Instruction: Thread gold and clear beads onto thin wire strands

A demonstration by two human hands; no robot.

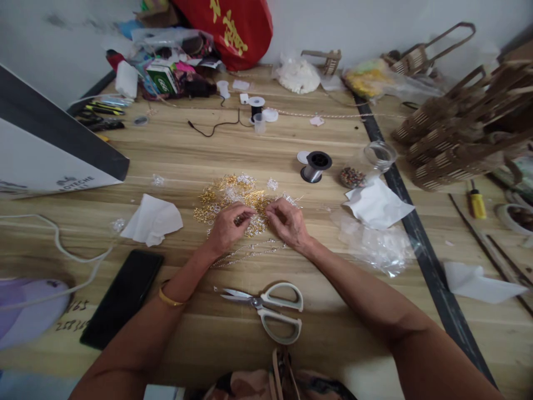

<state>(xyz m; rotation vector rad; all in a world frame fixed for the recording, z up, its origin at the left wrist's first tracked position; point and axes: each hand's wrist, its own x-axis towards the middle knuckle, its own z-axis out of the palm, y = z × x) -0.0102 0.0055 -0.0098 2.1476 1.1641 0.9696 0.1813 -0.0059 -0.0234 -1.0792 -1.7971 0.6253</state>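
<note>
at the far left a white and grey board (50, 150) is leaning over the surface (187, 150), and nearer a white cord (62, 247) is curling past a purple shape at the edge. a black phone (122, 297) is lying flat near the left forearm, with a crumpled white tissue (152, 221) just beyond it. the left hand (227, 228) is resting at the near edge of the heap of small gold and silver findings (233, 200), fingers curled together and pinching something small that is too tiny to identify. the right hand (287, 222) is sitting just beside it, fingertips drawn together over the same heap, and what they are gripping cannot be told. two thin beaded chains (245, 254) are trailing toward the near side from under the hands, which suggests some lengths are already being made up, while the large loose heap suggests most of the pieces are still waiting. white-handled scissors (266, 308) are lying closed nearer the body, untouched. to the right, a spool of clear thread (315, 165) is lying on its side, then a small pile of dark beads (352, 178), a glass jar (380, 154), white paper (377, 206) and clear plastic bags (375, 244). stacked wooden baskets (453, 144) are crowding the far right, with a yellow-handled tool (477, 204) nearby. along the far wall, a red bag (233, 28) and mixed clutter are sitting against plain pale paint.
</note>
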